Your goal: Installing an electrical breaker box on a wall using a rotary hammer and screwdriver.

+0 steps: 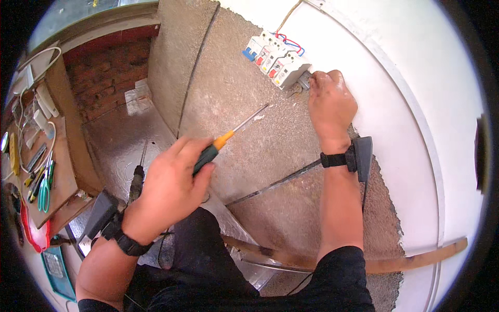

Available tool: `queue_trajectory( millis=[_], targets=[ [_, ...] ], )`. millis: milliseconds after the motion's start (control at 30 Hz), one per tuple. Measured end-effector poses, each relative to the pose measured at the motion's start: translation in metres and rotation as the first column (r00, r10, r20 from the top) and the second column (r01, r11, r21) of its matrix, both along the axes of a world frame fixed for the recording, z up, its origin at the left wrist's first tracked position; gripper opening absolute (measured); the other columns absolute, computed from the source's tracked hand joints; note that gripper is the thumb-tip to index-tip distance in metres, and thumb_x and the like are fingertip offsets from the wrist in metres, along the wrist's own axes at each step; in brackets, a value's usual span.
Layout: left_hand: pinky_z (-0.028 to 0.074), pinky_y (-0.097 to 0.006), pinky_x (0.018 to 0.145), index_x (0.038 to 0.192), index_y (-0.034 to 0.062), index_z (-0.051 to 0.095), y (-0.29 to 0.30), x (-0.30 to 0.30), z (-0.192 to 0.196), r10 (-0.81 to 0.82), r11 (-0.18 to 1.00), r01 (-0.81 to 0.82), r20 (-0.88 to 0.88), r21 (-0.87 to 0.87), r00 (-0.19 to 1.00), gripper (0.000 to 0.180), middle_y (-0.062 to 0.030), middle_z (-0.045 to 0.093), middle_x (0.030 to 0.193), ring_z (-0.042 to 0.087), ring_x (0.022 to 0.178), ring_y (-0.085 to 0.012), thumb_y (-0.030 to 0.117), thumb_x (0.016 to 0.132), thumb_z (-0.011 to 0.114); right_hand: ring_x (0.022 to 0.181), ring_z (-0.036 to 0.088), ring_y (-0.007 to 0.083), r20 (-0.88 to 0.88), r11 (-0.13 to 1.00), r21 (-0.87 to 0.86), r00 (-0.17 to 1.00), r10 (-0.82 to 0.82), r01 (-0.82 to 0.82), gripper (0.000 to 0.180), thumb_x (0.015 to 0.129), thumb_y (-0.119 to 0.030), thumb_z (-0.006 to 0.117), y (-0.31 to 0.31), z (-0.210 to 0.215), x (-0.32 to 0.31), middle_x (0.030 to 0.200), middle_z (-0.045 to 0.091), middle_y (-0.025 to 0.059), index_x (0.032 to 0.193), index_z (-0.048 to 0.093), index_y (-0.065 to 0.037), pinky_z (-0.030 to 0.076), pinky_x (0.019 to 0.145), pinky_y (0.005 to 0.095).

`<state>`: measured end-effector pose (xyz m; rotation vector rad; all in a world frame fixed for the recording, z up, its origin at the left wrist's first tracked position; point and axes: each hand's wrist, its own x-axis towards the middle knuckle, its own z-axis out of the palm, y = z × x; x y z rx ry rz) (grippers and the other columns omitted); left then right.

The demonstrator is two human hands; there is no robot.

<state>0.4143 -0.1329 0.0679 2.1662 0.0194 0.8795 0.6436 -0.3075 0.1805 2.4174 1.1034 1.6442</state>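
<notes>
My left hand (174,174) is wrapped round the dark green and yellow handle of a screwdriver (224,139). Its metal shaft points up and right, the tip apart from the circuit breakers. A row of white circuit breakers (275,60) with blue and red switches is mounted on the rough wall. Red, blue and dark wires loop along its upper side. At the row's right end, my right hand (332,104) is closed, fingertips against a small grey metal part (304,80). What lies between those fingers is hidden.
To the left, a wooden board (65,169) bears teal-handled scissors (44,195), other hand tools and white cables. A dark tool with a long bit (137,179) is beside my left wrist. Below are a teal tray (58,273) and a wooden strip (416,262). Black cable (195,73) crosses the wall.
</notes>
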Motion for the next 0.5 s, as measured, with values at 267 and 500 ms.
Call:
queue_trajectory(
  millis=[267,500],
  targets=[
    [0.052,-0.043,0.075,0.113,0.0004,0.060,0.004,-0.048,-0.020,0.084,0.994,-0.092,-0.123,-0.056,0.989,0.033,-0.0207,0.063,0.100,0.063,0.088,-0.0419,0.006,0.081,0.067,0.076,0.065,0.0281,0.012,0.999,-0.032,1.000,0.006,-0.005,0.002,0.080,-0.010,0.064,0.001,0.004,-0.001,0.085,0.060,0.0068,0.082,0.063,-0.012,0.052,0.058,0.0411],
    [0.052,-0.043,0.076,0.113,0.0003,0.061,0.003,-0.062,-0.025,0.101,0.989,-0.117,-0.162,-0.093,0.982,0.035,-0.0209,0.063,0.099,0.064,0.089,-0.0415,0.005,0.080,0.069,0.078,0.066,0.0277,0.014,0.998,-0.022,0.998,-0.066,0.067,0.003,0.079,-0.009,0.064,0.009,0.001,-0.004,0.087,0.061,0.0071,0.082,0.064,-0.011,0.053,0.060,0.0412]
  ],
)
